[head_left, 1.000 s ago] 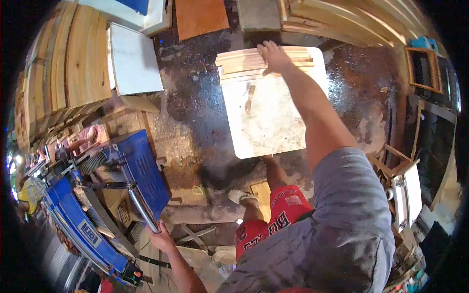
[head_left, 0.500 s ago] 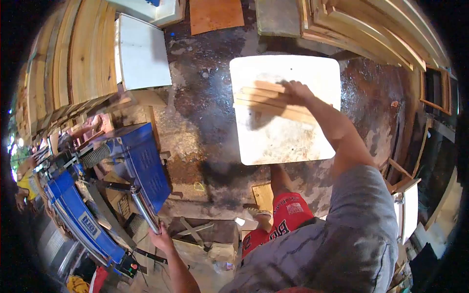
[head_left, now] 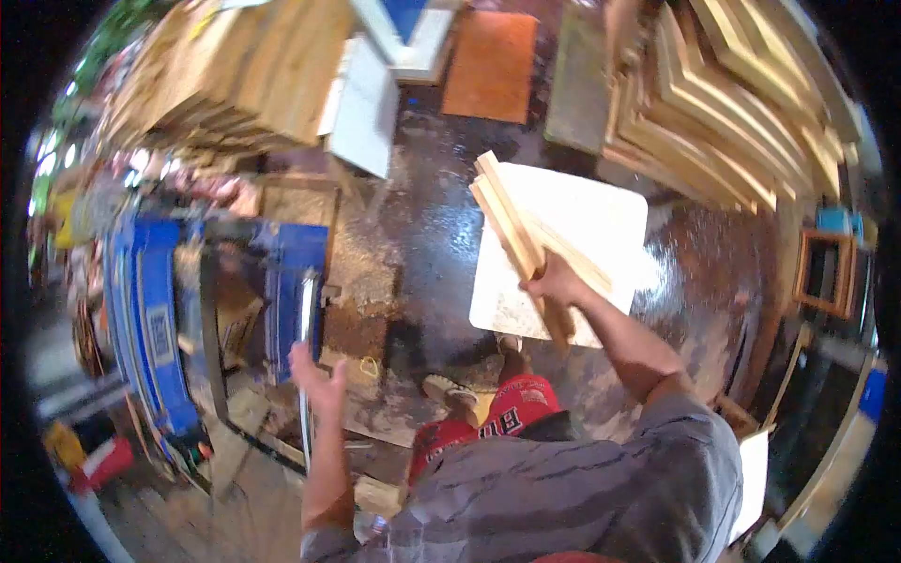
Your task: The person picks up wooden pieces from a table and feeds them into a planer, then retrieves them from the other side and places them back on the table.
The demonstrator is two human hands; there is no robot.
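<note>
My right hand (head_left: 554,281) grips a bundle of long wooden strips (head_left: 514,230), lifted off the white square table (head_left: 601,220) and angled up toward the far left. My left hand (head_left: 317,375) is raised beside the metal bar (head_left: 307,319) of the blue machine (head_left: 155,310), fingers spread, just off the bar. My red shorts (head_left: 497,418) and one foot in a pale shoe (head_left: 449,387) show below the table.
Stacks of wooden planks (head_left: 235,75) stand at the far left. Wooden frames (head_left: 741,113) lean at the far right. A white board (head_left: 361,108) and an orange panel (head_left: 490,66) lie on the dark, wet floor (head_left: 432,235). Sawdust lies by the machine.
My right hand has lifted the strips off the white table and swung them toward me. My left hand has come off the metal bar and opened. My view has turned left.
</note>
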